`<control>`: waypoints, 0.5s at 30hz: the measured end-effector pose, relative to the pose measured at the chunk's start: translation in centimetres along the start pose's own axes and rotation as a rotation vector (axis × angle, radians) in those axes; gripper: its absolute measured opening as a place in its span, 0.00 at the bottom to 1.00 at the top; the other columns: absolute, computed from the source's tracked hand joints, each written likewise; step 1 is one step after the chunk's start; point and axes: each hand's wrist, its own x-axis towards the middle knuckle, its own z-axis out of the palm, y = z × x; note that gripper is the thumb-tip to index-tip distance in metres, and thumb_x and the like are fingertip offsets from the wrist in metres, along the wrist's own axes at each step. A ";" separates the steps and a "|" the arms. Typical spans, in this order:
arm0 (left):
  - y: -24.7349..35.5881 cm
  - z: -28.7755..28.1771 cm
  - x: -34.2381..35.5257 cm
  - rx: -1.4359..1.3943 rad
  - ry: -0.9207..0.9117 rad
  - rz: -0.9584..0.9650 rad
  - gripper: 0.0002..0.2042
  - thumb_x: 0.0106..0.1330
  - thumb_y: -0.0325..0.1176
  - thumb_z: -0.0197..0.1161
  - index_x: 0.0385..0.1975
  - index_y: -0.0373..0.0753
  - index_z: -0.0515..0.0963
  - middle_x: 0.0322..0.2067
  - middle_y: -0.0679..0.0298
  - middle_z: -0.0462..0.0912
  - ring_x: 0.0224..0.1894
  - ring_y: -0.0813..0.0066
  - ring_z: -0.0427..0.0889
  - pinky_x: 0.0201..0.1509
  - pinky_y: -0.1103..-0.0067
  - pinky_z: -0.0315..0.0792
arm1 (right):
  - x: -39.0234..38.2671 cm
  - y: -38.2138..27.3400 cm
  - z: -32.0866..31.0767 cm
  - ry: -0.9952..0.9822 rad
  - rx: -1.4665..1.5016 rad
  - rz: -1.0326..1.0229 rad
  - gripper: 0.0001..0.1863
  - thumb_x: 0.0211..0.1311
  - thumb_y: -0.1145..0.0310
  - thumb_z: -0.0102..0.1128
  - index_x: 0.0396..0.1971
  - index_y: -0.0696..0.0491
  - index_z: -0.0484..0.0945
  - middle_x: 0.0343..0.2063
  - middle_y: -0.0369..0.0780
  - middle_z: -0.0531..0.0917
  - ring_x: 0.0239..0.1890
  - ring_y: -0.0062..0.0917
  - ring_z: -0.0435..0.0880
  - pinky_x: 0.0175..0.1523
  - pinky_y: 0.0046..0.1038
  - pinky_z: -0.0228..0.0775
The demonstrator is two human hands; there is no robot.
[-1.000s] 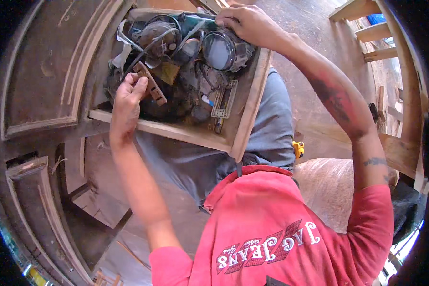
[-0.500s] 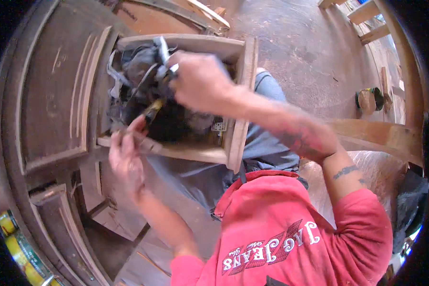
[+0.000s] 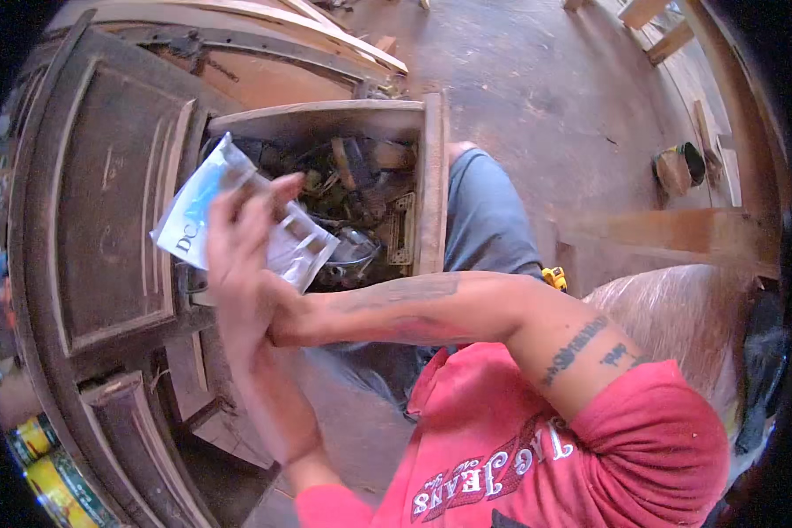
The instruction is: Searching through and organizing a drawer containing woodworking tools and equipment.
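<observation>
A white and blue plastic packet (image 3: 201, 198) is tilted over the left side of an open wooden drawer (image 3: 434, 176). My left hand (image 3: 242, 224) is closed on the packet, its blurred fingers lying across the front. My right arm reaches across from the right, and my right hand (image 3: 286, 312) meets my left wrist; its fingers are hidden there. Inside the drawer lie dark cables, a pale slotted metal plate (image 3: 401, 231) and other jumbled hardware.
Left of the drawer stands a dark panelled wooden cabinet front (image 3: 114, 194). Yellow cans (image 3: 66, 488) are at the lower left. A wooden beam (image 3: 651, 231) and an open container (image 3: 679, 169) are on the right. A yellow object (image 3: 554, 279) shows beside my leg.
My right hand has left the drawer's inside and crossed to my left wrist. The packet has come into view at my left hand. The dark bundle and yellow-and-black tool are no longer seen.
</observation>
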 end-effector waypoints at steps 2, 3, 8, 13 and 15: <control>-3.4 0.9 2.1 -0.121 -0.106 -0.229 0.13 0.75 0.35 0.48 0.48 0.33 0.75 0.45 0.58 0.83 0.40 0.75 0.78 0.54 0.79 0.70 | -1.3 0.4 1.2 -0.076 -0.267 -0.094 0.26 0.58 0.58 0.59 0.54 0.56 0.71 0.53 0.52 0.74 0.59 0.46 0.69 0.64 0.45 0.60; -5.8 0.6 2.8 -0.131 -0.101 -0.232 0.12 0.76 0.35 0.49 0.46 0.33 0.75 0.45 0.57 0.83 0.41 0.76 0.79 0.52 0.79 0.71 | -2.0 0.7 1.3 -0.097 -0.408 -0.141 0.29 0.57 0.56 0.60 0.56 0.56 0.71 0.56 0.51 0.72 0.62 0.46 0.66 0.66 0.46 0.56; -9.9 -0.8 2.6 -0.564 0.056 -0.145 0.10 0.77 0.33 0.49 0.46 0.32 0.72 0.46 0.54 0.84 0.43 0.76 0.81 0.51 0.77 0.74 | -6.9 1.0 -1.5 -0.084 -0.626 -0.353 0.27 0.54 0.57 0.64 0.51 0.58 0.76 0.58 0.54 0.72 0.62 0.49 0.67 0.67 0.52 0.56; -10.5 -1.7 3.0 -0.538 0.092 -0.145 0.09 0.77 0.33 0.49 0.45 0.34 0.72 0.47 0.54 0.84 0.42 0.79 0.80 0.50 0.80 0.73 | -5.5 0.0 -16.1 -0.047 -0.631 0.078 0.13 0.53 0.66 0.63 0.33 0.59 0.82 0.31 0.54 0.83 0.35 0.46 0.85 0.41 0.43 0.78; -10.9 -2.0 2.9 -0.575 0.104 -0.158 0.09 0.76 0.33 0.49 0.45 0.34 0.72 0.47 0.53 0.84 0.42 0.79 0.80 0.50 0.81 0.72 | -3.5 2.6 -21.2 -0.104 -0.836 0.310 0.29 0.54 0.48 0.67 0.37 0.64 0.81 0.34 0.55 0.84 0.43 0.46 0.84 0.49 0.43 0.76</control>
